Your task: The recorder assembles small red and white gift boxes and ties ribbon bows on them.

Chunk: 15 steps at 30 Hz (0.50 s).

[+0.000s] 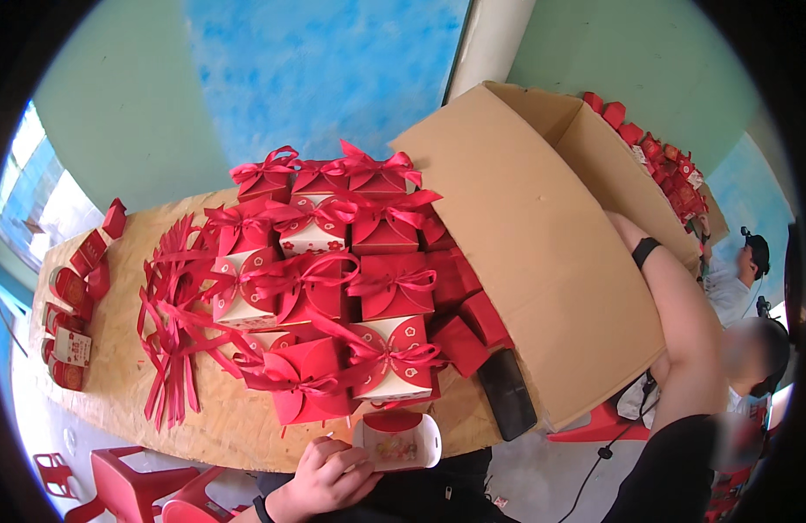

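Holding a small open red-and-white box in the left hand, curling the fingers round its left end right by the near edge of the wooden table. Reaching with the right hand into the big cardboard carton, hiding the fingers behind its flap, so not showing whether open or gripping; cannot tell. Showing some mixed-colour contents in the box, too small to make out. Probably being at the filling step, judging by the open box and the ribbon-tied boxes beyond it. Calling next, seemingly, for bringing the right hand back to the box's mouth while steadying with the left, then for folding it shut and tying with one of the loose red ribbons.
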{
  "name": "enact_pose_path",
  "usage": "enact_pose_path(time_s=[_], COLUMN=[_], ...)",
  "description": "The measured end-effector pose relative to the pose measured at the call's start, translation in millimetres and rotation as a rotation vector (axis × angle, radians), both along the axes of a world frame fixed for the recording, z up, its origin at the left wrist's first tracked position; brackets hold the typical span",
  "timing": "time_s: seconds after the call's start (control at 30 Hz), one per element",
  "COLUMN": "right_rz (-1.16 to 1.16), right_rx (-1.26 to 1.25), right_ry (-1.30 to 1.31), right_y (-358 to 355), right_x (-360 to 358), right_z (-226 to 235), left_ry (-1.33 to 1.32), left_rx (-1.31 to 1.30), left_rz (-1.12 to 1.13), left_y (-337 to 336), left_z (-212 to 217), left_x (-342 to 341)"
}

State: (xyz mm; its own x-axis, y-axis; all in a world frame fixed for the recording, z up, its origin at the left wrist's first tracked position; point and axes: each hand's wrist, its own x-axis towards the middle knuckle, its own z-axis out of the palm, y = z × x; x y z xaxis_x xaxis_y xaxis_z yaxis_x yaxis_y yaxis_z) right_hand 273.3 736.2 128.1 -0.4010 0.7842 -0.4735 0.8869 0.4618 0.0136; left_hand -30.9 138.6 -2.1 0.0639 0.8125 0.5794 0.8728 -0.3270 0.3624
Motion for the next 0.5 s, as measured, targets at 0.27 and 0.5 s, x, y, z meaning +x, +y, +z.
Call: enact_pose_path(time_s=[0.27, 0.5], right_rz=[0.008, 0.312], right_rx=[0.024, 0.658], right_ry=[0.381, 0.840], right_y=[-4.7, -178.9], right_x=[-34.5, -58.4], right_z=[76.5, 211.8], left_ry=[-0.019, -0.034], left_rx=[0.047, 0.006], left_rz=[-0.042, -0.012], left_y=[1.8, -5.7], left_z=[0.2, 2.2], left_x=[-0.4, -3.4])
